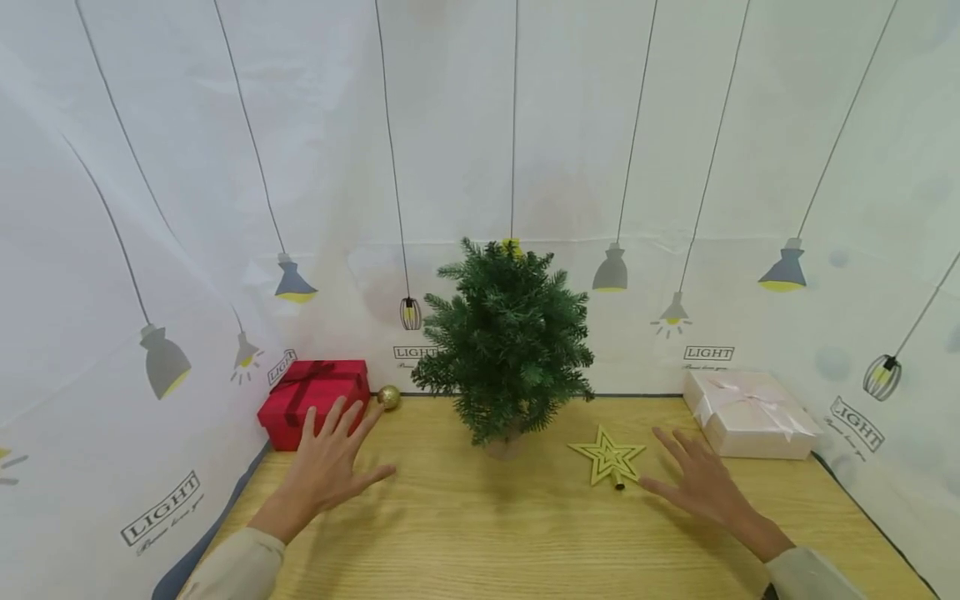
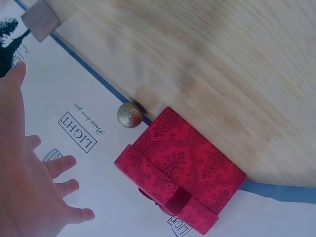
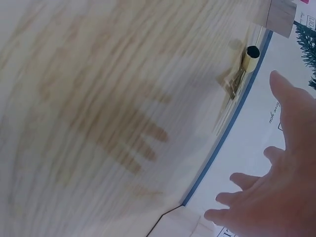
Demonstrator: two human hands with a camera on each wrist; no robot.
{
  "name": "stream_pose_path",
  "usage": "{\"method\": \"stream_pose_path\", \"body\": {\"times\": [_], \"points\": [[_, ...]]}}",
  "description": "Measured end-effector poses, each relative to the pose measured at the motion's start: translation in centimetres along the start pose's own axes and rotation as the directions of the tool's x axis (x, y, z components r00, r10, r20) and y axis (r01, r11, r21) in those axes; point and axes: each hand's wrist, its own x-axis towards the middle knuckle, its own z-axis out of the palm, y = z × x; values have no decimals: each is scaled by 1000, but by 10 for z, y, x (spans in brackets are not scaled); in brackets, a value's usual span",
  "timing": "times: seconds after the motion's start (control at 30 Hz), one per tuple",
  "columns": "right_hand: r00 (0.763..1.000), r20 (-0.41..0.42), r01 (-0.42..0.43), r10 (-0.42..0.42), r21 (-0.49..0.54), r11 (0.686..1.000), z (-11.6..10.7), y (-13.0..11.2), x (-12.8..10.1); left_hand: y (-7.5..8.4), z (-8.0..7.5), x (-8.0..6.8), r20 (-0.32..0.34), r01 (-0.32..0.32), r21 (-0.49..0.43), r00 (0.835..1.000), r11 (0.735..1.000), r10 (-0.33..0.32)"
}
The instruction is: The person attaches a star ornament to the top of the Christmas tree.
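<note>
My left hand (image 1: pixel 330 462) hovers over the wooden table (image 1: pixel 480 533) with fingers spread, holding nothing, just in front of a red gift box (image 1: pixel 315 400) and a small gold ball (image 1: pixel 388 397). The left wrist view shows the same hand (image 2: pixel 29 187) beside the red gift box (image 2: pixel 182 170) and the gold ball (image 2: pixel 130 114). My right hand (image 1: pixel 697 483) is also spread and empty, just right of a gold star topper (image 1: pixel 607 454). That star (image 3: pixel 242 69) lies edge-on in the right wrist view, beyond my fingers (image 3: pixel 291 98). A small green tree (image 1: pixel 510 337) stands at the back middle.
A pale pink gift box (image 1: pixel 750 412) with a ribbon sits at the back right corner. White cloth printed with hanging lamps (image 1: pixel 480 167) walls the table on three sides. The tree stands in a small tan base (image 2: pixel 42 19).
</note>
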Motion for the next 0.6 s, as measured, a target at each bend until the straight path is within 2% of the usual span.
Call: {"method": "stream_pose_path", "body": {"times": [0.3, 0.47, 0.6], "points": [[997, 68, 20, -34, 197, 980, -2, -10, 1, -1, -12, 11, -31, -20, -7, 999, 1000, 20], [993, 114, -5, -23, 239, 971, -4, -14, 3, 0, -19, 18, -19, -23, -2, 1000, 1000, 23], [992, 121, 6, -38, 250, 968, -2, -15, 5, 0, -25, 23, -2, -19, -3, 1000, 1000, 19]]}}
